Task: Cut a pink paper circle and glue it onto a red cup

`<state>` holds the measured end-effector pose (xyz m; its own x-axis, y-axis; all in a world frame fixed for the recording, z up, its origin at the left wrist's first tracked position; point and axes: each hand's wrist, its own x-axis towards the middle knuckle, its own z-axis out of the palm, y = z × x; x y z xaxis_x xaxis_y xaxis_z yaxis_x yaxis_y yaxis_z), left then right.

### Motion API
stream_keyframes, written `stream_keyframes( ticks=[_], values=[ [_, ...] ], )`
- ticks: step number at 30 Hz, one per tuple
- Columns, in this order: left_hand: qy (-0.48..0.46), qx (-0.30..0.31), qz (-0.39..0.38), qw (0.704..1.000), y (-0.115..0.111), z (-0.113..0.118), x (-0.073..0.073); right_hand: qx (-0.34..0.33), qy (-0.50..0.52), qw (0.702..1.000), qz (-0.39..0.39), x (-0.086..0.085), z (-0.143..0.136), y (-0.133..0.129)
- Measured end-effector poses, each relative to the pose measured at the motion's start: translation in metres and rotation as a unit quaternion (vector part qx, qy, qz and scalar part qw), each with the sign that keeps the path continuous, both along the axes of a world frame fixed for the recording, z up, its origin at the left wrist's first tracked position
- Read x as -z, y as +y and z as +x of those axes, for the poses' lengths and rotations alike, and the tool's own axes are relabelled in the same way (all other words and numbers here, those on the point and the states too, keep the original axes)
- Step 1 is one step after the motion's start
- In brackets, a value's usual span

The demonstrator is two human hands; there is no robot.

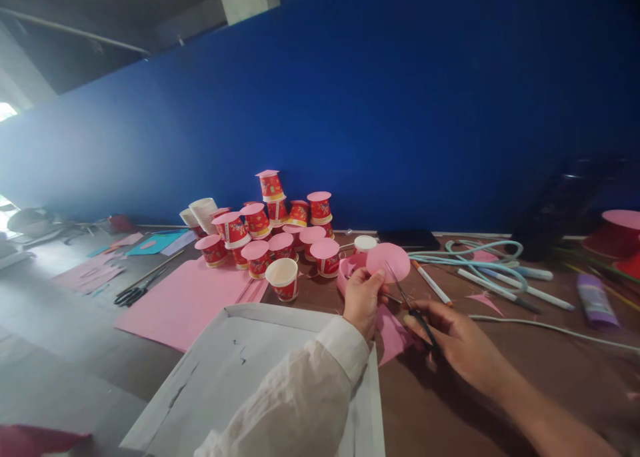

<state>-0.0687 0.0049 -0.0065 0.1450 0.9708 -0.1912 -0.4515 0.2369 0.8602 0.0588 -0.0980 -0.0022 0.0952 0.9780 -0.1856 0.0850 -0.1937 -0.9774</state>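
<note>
My left hand (pixel 361 302), in a white sleeve, pinches the lower edge of a round piece of pink paper (pixel 395 260) between thumb and fingers. My right hand (pixel 457 337) is closed around the black handles of a pair of scissors (pixel 423 327). Their blades point up and left, across the pink disc. Below the hands lies a pink paper scrap (pixel 391 334). Just left of my left hand stands an open paper cup (pixel 282 280), red outside and pale inside. Behind it, red paper cups (pixel 260 264) topped with pink paper are grouped and partly stacked.
A grey-white board or shallow tray (pixel 260 350) lies under my left forearm. Pink sheets (pixel 200 297) and another pair of scissors (pixel 137 290) lie left. Markers (pixel 433 284), a looped pale-blue cord (pixel 465 257) and a purple tube (pixel 595 300) are right. A blue wall (pixel 400 110) rises behind.
</note>
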Motion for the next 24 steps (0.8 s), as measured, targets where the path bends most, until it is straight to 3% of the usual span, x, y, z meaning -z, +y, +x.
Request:
stream_keyframes(
  ticks=[24],
  values=[
    [-0.008, -0.003, -0.016, 1.000, 0.0005, 0.0001, 0.0027, -0.015, -0.052, 0.999, -0.010, 0.0097, 0.0090, 0.0058]
  ],
)
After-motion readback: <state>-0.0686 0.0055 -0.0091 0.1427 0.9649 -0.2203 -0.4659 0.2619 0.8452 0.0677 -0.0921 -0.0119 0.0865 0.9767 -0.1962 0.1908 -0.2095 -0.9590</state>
